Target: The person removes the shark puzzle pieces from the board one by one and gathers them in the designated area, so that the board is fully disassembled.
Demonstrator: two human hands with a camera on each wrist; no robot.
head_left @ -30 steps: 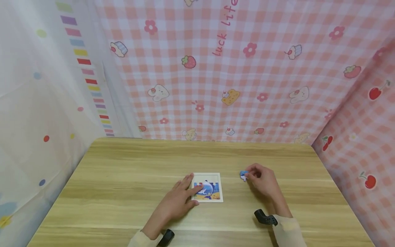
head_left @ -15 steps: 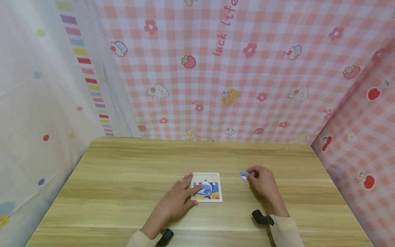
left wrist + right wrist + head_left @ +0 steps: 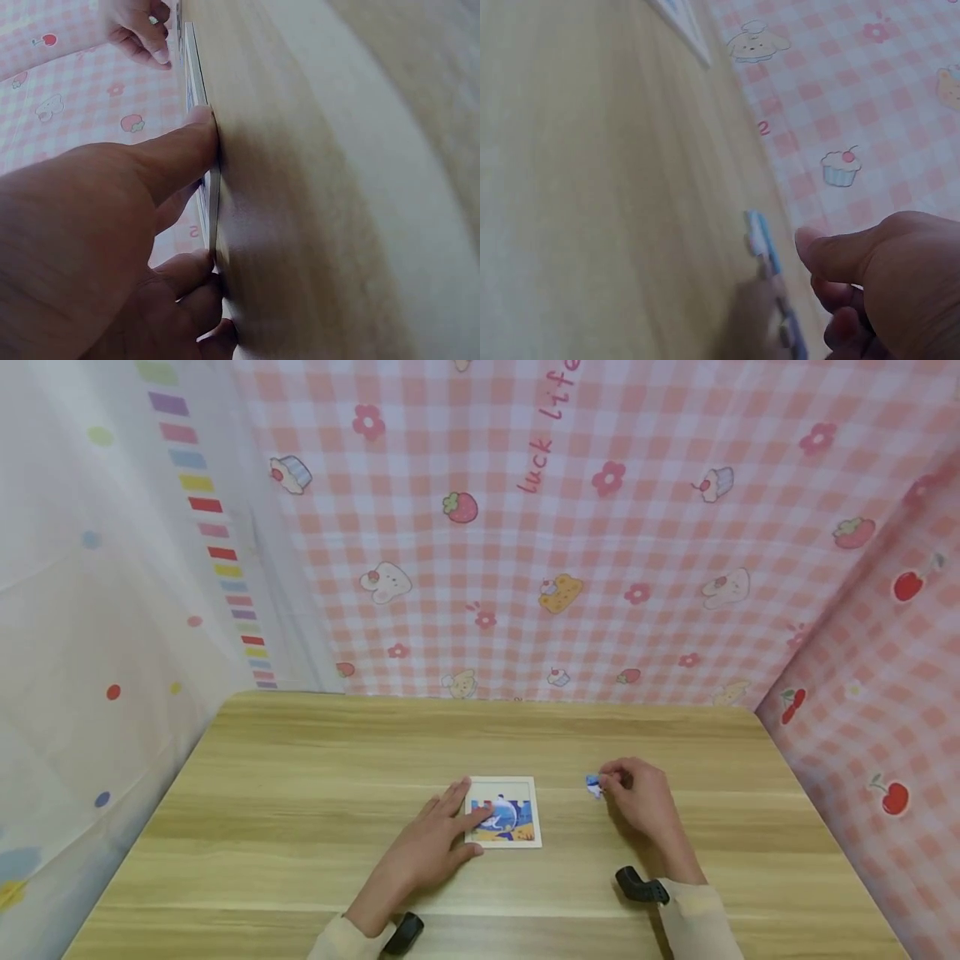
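Left hand [image 3: 429, 853]: is being spread on a white frame [image 3: 537, 814].
Right hand [image 3: 643, 797]: is being curled beside a blue piece [image 3: 592, 784], right of frame; pinching cannot be told.
Right wrist only: gap below thumb [image 3: 836, 256] is being shown.

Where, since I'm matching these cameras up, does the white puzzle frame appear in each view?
Head: the white puzzle frame lies low, slightly right of centre, under fingers of the left hand.
Left wrist: the frame is edge-on, left of centre, partly hidden by that hand.
Right wrist: one corner of the frame shows at the top, left of centre.
Shared landmark: the pink checked cloth.
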